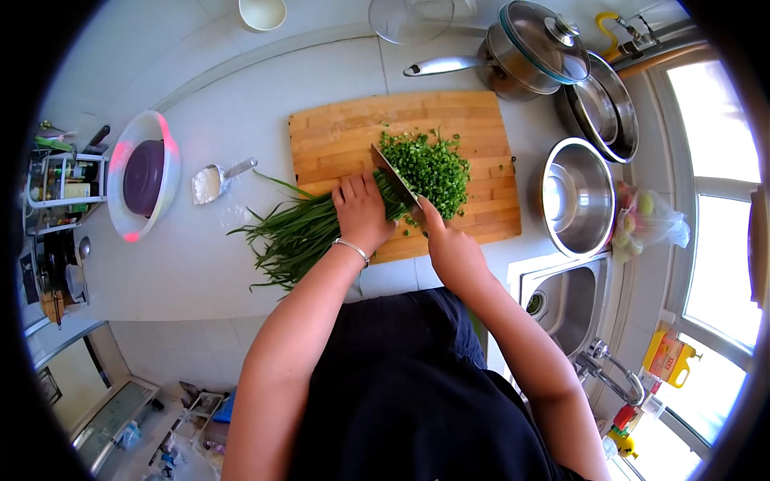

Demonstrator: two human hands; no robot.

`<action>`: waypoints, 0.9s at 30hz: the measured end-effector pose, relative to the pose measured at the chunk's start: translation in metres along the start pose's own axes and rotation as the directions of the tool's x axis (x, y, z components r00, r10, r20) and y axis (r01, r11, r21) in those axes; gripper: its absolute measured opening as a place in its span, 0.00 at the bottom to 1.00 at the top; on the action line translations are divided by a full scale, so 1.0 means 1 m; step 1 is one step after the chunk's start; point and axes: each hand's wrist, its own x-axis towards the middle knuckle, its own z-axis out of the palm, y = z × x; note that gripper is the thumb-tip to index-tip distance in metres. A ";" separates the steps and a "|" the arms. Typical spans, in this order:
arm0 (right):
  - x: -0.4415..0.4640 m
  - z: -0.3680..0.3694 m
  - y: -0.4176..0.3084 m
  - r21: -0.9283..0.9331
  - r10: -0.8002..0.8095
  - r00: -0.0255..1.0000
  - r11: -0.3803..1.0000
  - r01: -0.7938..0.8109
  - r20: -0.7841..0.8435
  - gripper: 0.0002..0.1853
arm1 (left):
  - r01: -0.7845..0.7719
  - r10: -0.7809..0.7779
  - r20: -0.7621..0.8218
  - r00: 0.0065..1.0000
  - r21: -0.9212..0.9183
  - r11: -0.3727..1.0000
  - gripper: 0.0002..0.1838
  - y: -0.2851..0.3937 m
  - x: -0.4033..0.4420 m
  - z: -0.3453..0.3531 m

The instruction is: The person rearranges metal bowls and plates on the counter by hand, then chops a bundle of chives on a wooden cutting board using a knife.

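Since loose green stalks (298,240) would likely slide, my left grip (363,210) clamps them to the cutting board (337,132); my right grip (454,248), closed on the knife (397,178), holds it just beside the left, presumably parting stalks from chopped greens (429,170).

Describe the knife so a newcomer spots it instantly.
Find the wooden board on the white counter. The knife runs between the long green stalks and the chopped heap, gripped by the right hand. Its grey metal sets it apart from the greenery either side.

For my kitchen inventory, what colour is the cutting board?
The cutting board is light orange-brown, best seen in the head view.
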 end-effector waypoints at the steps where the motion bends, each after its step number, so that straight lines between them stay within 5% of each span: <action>1: 0.004 0.002 -0.001 0.002 0.002 1.000 1.000 -0.002 0.006 0.37 | 0.000 0.000 -0.024 1.000 -0.002 1.000 0.55 0.000 0.000 0.001; 7: 0.037 0.017 -0.005 -0.001 0.018 0.997 1.000 -0.018 0.080 0.39 | -0.004 0.004 0.028 1.000 -0.013 1.000 0.53 0.000 0.002 0.001; 9: 0.047 0.031 -0.008 -0.036 0.023 1.000 0.999 -0.023 0.009 0.33 | -0.008 0.008 0.019 1.000 -0.007 1.000 0.55 0.000 0.001 0.006; 17: 0.022 0.009 0.009 0.045 -0.081 0.988 0.995 0.088 -0.133 0.35 | -0.033 0.033 -0.003 0.999 -0.007 0.999 0.67 -0.009 -0.010 -0.006; 27: 0.009 0.003 -0.002 -0.019 -0.046 0.999 0.999 0.047 0.007 0.38 | -0.021 0.020 -0.007 1.000 -0.022 1.000 0.57 -0.008 -0.009 0.000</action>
